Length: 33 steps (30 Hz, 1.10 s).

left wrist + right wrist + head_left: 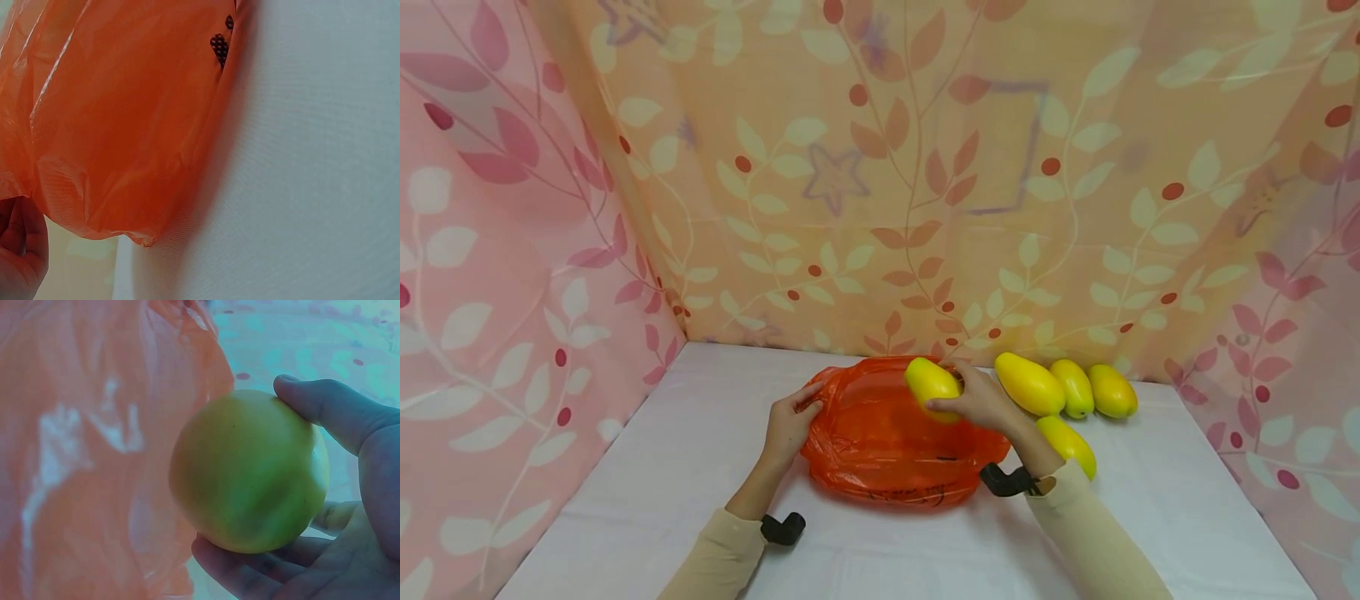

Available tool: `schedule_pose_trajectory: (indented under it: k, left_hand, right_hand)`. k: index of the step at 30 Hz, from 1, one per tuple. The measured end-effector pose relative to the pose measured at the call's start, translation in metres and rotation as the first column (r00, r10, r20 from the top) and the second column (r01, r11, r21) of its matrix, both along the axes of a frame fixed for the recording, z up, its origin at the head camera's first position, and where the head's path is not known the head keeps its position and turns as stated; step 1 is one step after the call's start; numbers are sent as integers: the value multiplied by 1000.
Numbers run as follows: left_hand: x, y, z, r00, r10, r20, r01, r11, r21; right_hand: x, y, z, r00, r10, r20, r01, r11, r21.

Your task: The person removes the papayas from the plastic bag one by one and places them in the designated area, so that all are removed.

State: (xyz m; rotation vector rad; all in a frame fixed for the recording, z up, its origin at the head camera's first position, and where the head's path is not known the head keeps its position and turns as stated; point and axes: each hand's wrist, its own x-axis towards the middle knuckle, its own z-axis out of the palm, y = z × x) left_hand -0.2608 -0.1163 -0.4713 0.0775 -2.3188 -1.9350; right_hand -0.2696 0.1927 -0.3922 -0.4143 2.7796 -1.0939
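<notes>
A red-orange plastic bag (872, 433) lies spread on the table, with dark printing along its near side. At its left edge my left hand (788, 427) pinches the plastic; the left wrist view shows curled fingers (28, 240) at the bag's rim. My right hand (985, 404) grips a yellow mango (929, 382) over the right half of the bag. Up close in the right wrist view, the mango (247, 472) shows a greenish tint, held between thumb and fingers beside the bag. I cannot tell whether anything lies inside the bag.
Several more yellow mangoes sit to the right of the bag, a large one (1028, 385) nearest it and another mango (1067, 446) beside my right forearm. A white cloth covers the table (700, 400). Leaf-patterned curtains (910, 167) stand behind and at both sides.
</notes>
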Motion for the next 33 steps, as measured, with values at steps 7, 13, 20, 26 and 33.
schedule_pose_trajectory:
  k: [7, 13, 20, 26, 33]
  left_hand:
    - [-1, 0, 0, 1000, 1, 6, -1, 1000, -2]
    - [-2, -1, -1, 1000, 0, 7, 0, 1000, -2]
    - [-1, -2, 1, 1000, 23, -6, -23, 1000, -1]
    - [0, -3, 2, 1000, 15, 11, -15, 1000, 23]
    - [-2, -4, 1, 1000, 18, 14, -18, 1000, 14]
  right_hand:
    - [2, 6, 6, 1000, 15, -3, -15, 997, -74]
    - [2, 16, 11, 1000, 15, -19, -17, 993, -113]
    - [8, 30, 21, 999, -48, 14, 49, 996, -80]
    - [12, 46, 26, 995, -101, 2, 101, 994, -44]
    - [19, 69, 33, 989, -148, -17, 148, 989, -25]
